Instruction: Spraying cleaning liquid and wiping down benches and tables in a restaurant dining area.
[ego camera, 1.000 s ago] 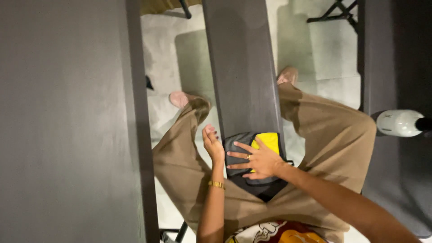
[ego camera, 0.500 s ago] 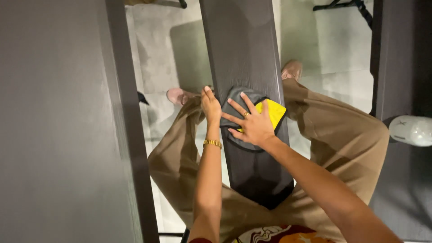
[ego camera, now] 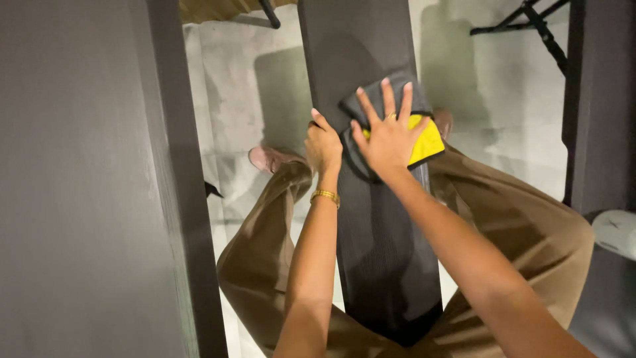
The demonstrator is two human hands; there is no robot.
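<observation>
**Hands and cloth on a dark plank**

Plank of dark grey colour runs up the middle of the view, between the knees of the person, and everything else is placed relative to it. A cleaning cloth, grey on one side and yellow on the other, lies flat on the plank in its upper part. Its yellow corner reaches a little over the right edge of the plank.

The right hand lies on top of the cloth with the palm down. Its fingers are spread wide and straight, so it presses the cloth and does not grip it. A ring is visible on one finger.

The left hand is at the left edge of the plank, just beside the cloth. Its fingers are curled narrow around this edge, and the hand holds the plank. A gold bracelet sits on the left wrist.

Brown trousers cover both legs, one on each side of the plank. Left of the plank, well apart, stands a wide grey panel. A pale floor shows between the panel and the plank.
</observation>
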